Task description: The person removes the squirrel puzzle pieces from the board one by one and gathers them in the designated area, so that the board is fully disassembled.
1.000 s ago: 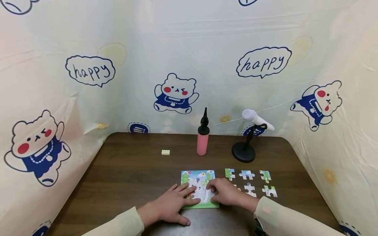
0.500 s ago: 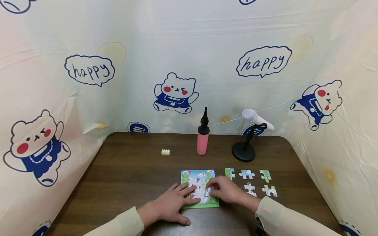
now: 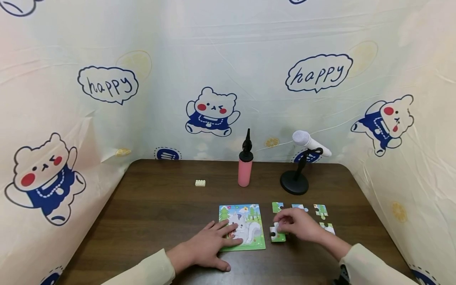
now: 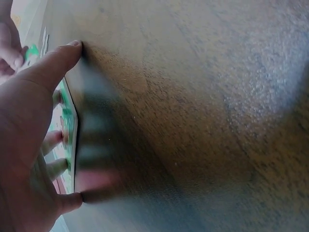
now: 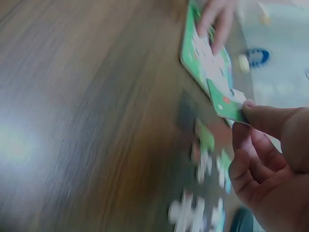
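Observation:
My left hand (image 3: 210,245) lies spread on the left part of a square puzzle board (image 3: 254,215) with a white squirrel picture and green edge. In the left wrist view its thumb (image 4: 65,55) touches the table beside the board. Just right of the board, my right hand (image 3: 301,223) pinches a green and white jigsaw piece (image 3: 278,236) between thumb and fingers. The right wrist view shows this jigsaw piece (image 5: 226,102) raised over the table, its flowered green face visible. Loose jigsaw pieces, including a corner one (image 3: 277,207), lie around the right hand, which hides some of them.
More loose pieces (image 3: 320,210) lie on the brown table (image 3: 160,209) to the right. Behind stand a pink hand pump (image 3: 244,173) with black nozzle and a white microphone (image 3: 313,145) on a black stand. A small cream toy brick (image 3: 200,183) lies farther left.
My right hand has moved right from the board's lower right area, and the pinched jigsaw piece now shows beside the board. The left hand has stayed in place.

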### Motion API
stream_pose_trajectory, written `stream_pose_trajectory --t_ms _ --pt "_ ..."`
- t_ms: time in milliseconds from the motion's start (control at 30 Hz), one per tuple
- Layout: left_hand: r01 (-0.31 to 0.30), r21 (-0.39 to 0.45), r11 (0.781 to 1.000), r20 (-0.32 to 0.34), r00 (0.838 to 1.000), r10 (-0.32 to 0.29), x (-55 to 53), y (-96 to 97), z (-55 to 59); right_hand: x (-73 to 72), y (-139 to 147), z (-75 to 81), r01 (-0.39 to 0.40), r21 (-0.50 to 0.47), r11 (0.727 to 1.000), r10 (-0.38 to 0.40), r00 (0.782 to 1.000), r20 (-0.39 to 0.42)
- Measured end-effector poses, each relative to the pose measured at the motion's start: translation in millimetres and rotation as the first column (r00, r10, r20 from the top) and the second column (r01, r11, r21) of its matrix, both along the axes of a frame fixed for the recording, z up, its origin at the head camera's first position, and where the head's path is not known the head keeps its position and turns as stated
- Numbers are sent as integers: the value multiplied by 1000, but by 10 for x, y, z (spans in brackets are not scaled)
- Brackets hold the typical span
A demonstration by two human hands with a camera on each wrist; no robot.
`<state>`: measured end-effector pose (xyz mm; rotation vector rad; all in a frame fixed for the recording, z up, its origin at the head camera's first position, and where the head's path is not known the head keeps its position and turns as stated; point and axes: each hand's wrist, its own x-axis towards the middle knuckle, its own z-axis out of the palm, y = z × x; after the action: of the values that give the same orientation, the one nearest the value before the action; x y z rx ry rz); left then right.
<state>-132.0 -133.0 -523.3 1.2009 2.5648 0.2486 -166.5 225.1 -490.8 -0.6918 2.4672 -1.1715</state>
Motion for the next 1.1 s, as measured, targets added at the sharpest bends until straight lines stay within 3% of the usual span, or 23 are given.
stream_pose_trajectory --t_ms 333,567,667,867,1100 --pt "2 -9 1000 -31 1000 -2 1 -8 -18 217 802 -10 141 26 990 -142 987 70" --pt "3 4 1000 -35 999 -3 5 -9 3 352 1208 -81 172 72 982 -178 979 97" --pt "4 6 1000 -28 1000 -4 7 -13 15 397 1312 -133 176 83 981 -183 980 83" --pt "9 5 1000 -32 999 -8 6 -14 10 459 1416 -223 189 126 974 -187 982 -31" --pt "7 -4 1000 -24 1000 -7 2 -15 7 482 1458 -267 227 193 955 -235 972 21"
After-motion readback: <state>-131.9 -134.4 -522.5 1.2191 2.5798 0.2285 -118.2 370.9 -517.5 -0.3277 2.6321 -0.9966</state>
